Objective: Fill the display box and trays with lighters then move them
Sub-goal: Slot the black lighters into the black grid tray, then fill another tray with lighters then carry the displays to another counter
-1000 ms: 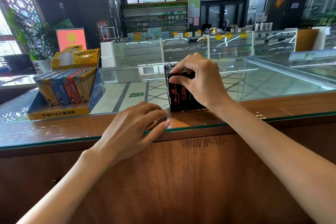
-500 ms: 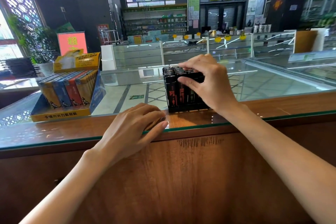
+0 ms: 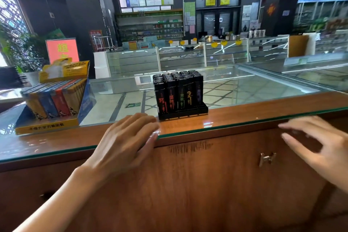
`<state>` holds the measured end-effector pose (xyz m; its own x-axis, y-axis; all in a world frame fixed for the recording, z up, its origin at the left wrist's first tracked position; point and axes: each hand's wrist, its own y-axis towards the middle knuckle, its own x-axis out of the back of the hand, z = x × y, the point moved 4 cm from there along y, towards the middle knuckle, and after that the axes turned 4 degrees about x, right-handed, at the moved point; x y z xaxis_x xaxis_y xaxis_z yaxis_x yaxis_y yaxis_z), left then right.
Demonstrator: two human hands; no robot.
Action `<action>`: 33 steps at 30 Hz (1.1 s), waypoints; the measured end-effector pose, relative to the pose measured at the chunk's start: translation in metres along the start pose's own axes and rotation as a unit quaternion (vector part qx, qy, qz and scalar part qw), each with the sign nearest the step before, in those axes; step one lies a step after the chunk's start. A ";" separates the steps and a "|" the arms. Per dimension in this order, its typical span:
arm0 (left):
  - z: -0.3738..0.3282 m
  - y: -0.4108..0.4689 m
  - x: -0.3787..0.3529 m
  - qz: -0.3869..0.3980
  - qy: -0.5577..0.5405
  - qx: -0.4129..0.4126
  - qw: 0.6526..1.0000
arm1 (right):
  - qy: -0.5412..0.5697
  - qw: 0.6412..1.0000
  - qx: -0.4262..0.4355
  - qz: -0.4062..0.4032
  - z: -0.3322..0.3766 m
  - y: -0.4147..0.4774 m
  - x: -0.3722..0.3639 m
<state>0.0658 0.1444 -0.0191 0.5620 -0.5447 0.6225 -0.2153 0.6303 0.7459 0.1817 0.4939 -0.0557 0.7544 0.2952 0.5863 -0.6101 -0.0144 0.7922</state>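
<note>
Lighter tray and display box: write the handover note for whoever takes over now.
Left hand: open, resting flat on the edge of the counter, holding nothing.
Right hand: open, blurred, in front of the cabinet, holding nothing.
Black lighter tray: on the counter, just beyond the left fingertips, looks full.
Display box: far left on the counter, rows look full.
Done: filling, apparently.
Left: move both.
</note>
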 end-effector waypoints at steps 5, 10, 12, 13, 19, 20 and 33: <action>-0.038 -0.019 -0.022 -0.006 -0.044 -0.099 0.994 | 0.022 0.994 -0.059 0.090 -0.015 -0.059 0.001; -0.076 -0.034 -0.064 0.110 -0.187 -0.035 0.976 | 0.077 0.977 -0.174 0.096 -0.006 -0.102 0.009; -0.091 -0.039 -0.074 0.168 -0.229 -0.003 0.959 | 0.083 0.963 -0.232 0.111 0.002 -0.119 0.016; -0.099 -0.041 -0.076 0.195 -0.248 0.017 0.949 | 0.080 0.955 -0.260 0.118 0.008 -0.127 0.020; -0.135 -0.029 -0.055 0.307 -0.328 0.134 0.883 | 0.051 0.906 -0.391 0.151 0.053 -0.154 0.069; -0.140 -0.025 -0.051 0.315 -0.340 0.151 0.873 | 0.049 0.901 -0.404 0.150 0.061 -0.155 0.076; -0.193 0.058 -0.077 0.342 -0.403 0.128 0.839 | 0.033 0.874 -0.464 0.137 0.037 -0.140 0.134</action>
<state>0.1644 0.3300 -0.0700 -0.4627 -0.3668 0.8071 -0.4900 0.8645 0.1120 0.3767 0.5003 -0.0820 0.5514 0.4568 0.6981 -0.7227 0.6795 0.1263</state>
